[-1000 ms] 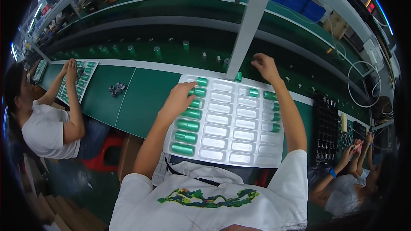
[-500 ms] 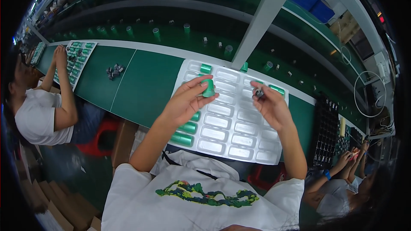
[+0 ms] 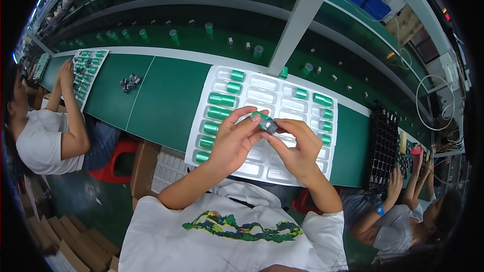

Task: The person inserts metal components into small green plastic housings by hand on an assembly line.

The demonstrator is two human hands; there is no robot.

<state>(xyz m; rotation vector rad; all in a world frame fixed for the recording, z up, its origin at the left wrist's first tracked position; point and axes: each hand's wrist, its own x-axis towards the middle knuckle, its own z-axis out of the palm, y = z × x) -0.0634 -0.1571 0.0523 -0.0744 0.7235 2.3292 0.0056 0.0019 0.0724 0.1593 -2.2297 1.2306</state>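
Observation:
Over a white plastic tray (image 3: 262, 96) my hands meet. My left hand (image 3: 233, 145) is closed around a green cylinder (image 3: 258, 116), tilted toward the right. At its lower right end sits a small dark grey part (image 3: 270, 127), pinched by the fingers of my right hand (image 3: 298, 150). The part touches the cylinder's end; how far it goes in is hidden by my fingers. Green cylinders (image 3: 221, 99) lie in the tray's left column, and several more, one of them a green cylinder (image 3: 322, 99), lie toward its right side.
Beyond the tray runs a dark green belt (image 3: 191, 45) carrying upright cylinders and small parts. A white post (image 3: 302, 20) rises at the tray's far edge. Grey parts (image 3: 130, 82) lie piled at left; a black crate (image 3: 381, 151) stands at right. Co-workers sit on both sides.
My hands have come together from apart, and the grey part in my right hand now meets the cylinder's end. The cylinder has tilted from upright. Items on the belt have shifted left in view.

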